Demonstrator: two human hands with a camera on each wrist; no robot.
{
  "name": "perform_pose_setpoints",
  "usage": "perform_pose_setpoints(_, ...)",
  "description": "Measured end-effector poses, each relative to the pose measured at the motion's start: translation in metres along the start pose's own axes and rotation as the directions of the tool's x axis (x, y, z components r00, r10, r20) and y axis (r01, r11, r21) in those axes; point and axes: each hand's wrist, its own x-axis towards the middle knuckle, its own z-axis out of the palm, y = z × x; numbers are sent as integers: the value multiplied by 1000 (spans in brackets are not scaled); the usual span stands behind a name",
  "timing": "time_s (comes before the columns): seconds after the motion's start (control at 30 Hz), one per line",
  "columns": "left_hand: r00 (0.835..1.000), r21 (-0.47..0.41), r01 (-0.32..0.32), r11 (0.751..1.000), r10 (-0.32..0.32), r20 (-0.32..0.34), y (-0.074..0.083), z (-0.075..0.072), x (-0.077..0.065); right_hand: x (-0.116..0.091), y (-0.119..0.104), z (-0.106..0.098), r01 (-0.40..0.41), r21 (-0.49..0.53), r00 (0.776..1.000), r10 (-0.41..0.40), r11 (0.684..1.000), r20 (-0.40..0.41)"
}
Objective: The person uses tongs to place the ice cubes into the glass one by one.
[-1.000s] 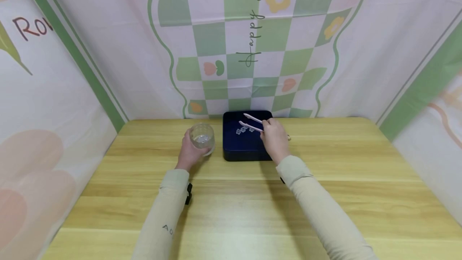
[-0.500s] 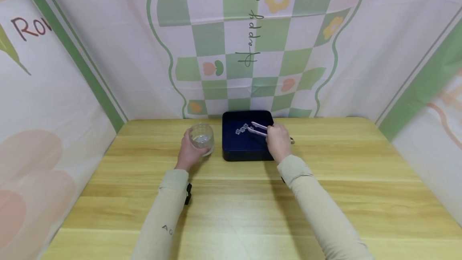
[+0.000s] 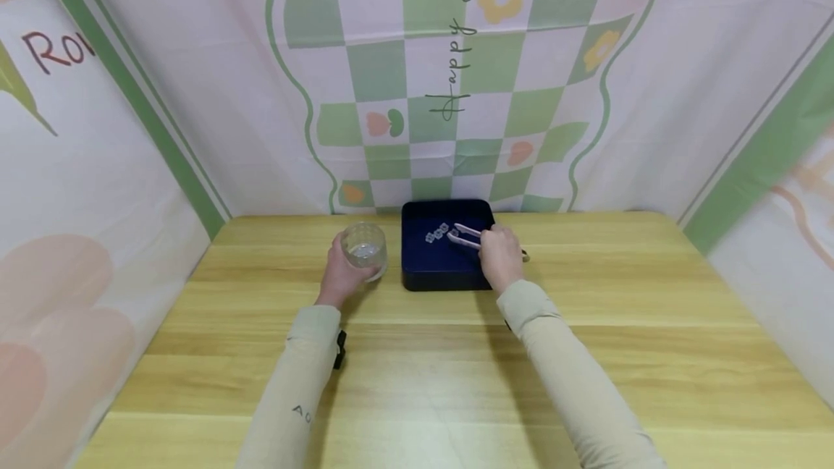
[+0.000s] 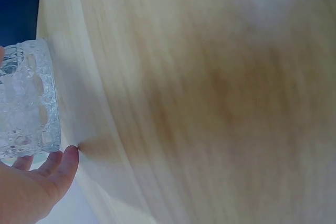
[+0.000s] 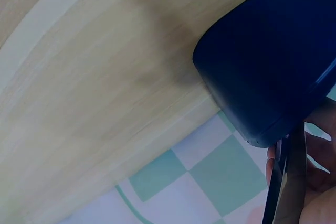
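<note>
My left hand point(image 3: 340, 277) is wrapped around a clear glass point(image 3: 358, 239) with clear contents low inside. The textured wall of the glass point(image 4: 26, 98) fills the left edge of the left wrist view, with the fingers point(image 4: 63, 171) at its base. My right hand point(image 3: 502, 255) grips pale tongs point(image 3: 465, 242) whose tips reach down into a dark blue tray point(image 3: 446, 281). Several small clear cubes point(image 3: 437, 233) lie in the tray, and one sits between the spread tong tips. In the right wrist view, the tray's outer wall point(image 5: 268, 51) hides the tips; the tong handles point(image 5: 291, 182) show below.
The wooden table point(image 3: 417, 382) carries the glass and, just to its right, the tray. A patterned curtain point(image 3: 378, 64) hangs right behind the table's back edge, with more cloth on both sides.
The tongs have moved right and down to the rightmost cube, and their tips have drawn somewhat closer together around it. The left hand and the glass have stayed put.
</note>
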Motion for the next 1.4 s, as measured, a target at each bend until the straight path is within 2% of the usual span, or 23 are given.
perform_pose_setpoints(0.2,1000,10,-5,1000,5,4,-4,2,3,1,-1,3,-29,8,1000,29,1000,9)
perform_pose_setpoints(0.43,1000,7,-11,1000,11,7,-4,2,4,2,0,5,-55,4,997,54,998,62)
perform_pose_setpoints(0.7,1000,20,15,1000,-15,7,-3,2,4,3,0,5,-53,1,994,52,999,101)
perform_pose_setpoints(1.07,1000,-7,-4,1000,4,-3,-6,3,4,2,1,2,-53,-1,991,53,999,125)
perform_pose_setpoints(1.2,1000,3,7,1000,-7,0,-5,2,3,2,5,1,-55,-1,992,55,998,109)
perform_pose_setpoints(1.4,1000,12,23,1000,-23,5,-2,1,2,0,10,1,-30,34,999,30,999,12)
